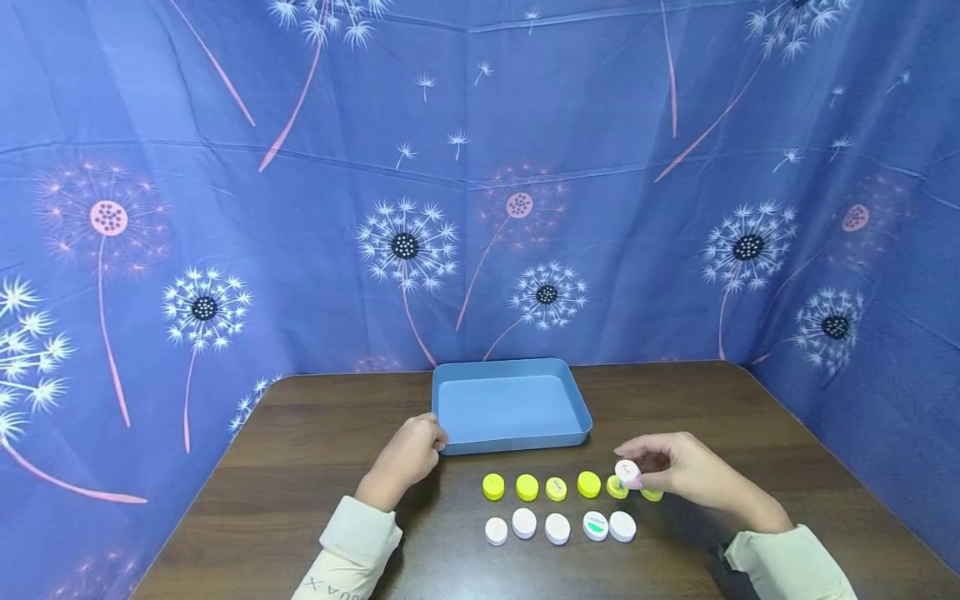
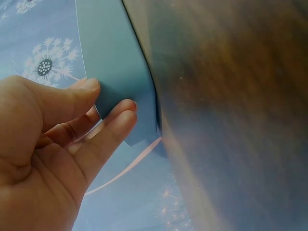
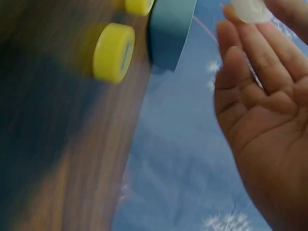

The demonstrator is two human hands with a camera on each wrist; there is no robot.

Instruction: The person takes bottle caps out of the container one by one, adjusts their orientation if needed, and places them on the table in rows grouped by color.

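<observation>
My left hand [image 1: 411, 457] is at the front left corner of a shallow blue tray [image 1: 512, 444]. In the left wrist view its thumb and fingers pinch the tray wall [image 2: 118, 53]. To the right of the tray, my right hand [image 1: 686, 471] pinches a white bottle cap [image 1: 627, 473] with a pink patch on its edge. That cap is held above a row of yellow caps, partly covering one yellow cap [image 1: 617, 488]. Another yellow cap [image 1: 652, 495] shows just under the hand. In the right wrist view the white cap [image 3: 251, 10] is cut off by the top edge.
Several yellow caps, among them a left one [image 1: 492, 487], line up before the tray. Nearer me runs a row of white caps [image 1: 557, 529], one with a green mark [image 1: 595, 526]. A blue dandelion-print cloth [image 1: 465, 208] hangs behind the brown wooden table [image 1: 315, 433].
</observation>
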